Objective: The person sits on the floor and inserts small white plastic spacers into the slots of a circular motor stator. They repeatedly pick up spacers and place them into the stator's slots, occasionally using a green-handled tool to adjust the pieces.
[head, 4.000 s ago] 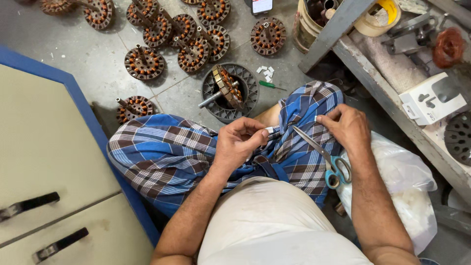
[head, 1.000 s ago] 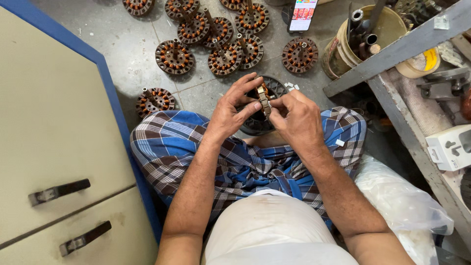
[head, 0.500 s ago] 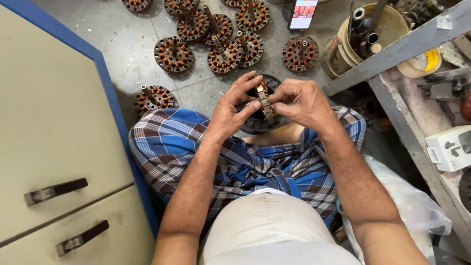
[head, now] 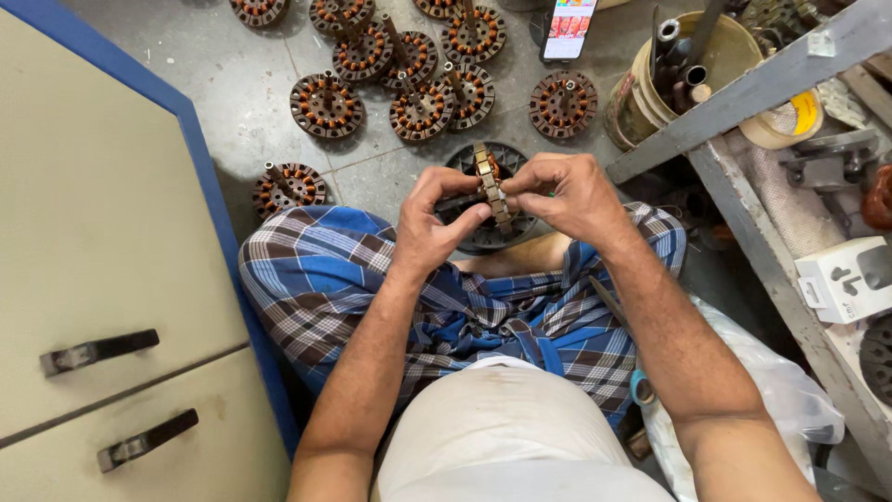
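My left hand [head: 430,226] and my right hand [head: 569,192] together hold a round motor stator with copper windings [head: 491,186], seen edge-on and raised above my knees. Fingers of both hands pinch its rim from either side. Right below it on the floor lies a dark round fan plate [head: 492,228], partly hidden by my hands. I sit cross-legged in a blue checked cloth [head: 316,279]. The blue handle of a pair of scissors [head: 641,386] shows by my right forearm.
Several wound stators [head: 325,104] lie on the grey floor ahead, one [head: 288,186] near my left knee. A phone [head: 569,26] stands at the back. A bucket of tools [head: 669,74] and a grey shelf [head: 762,70] are right; a cream cabinet [head: 102,279] is left. A plastic bag [head: 771,409] lies beside my right arm.
Four seconds ago my right hand held scissors and the stator lay on the dark plate. Both hands now hold the stator up; in the last second it barely moved.
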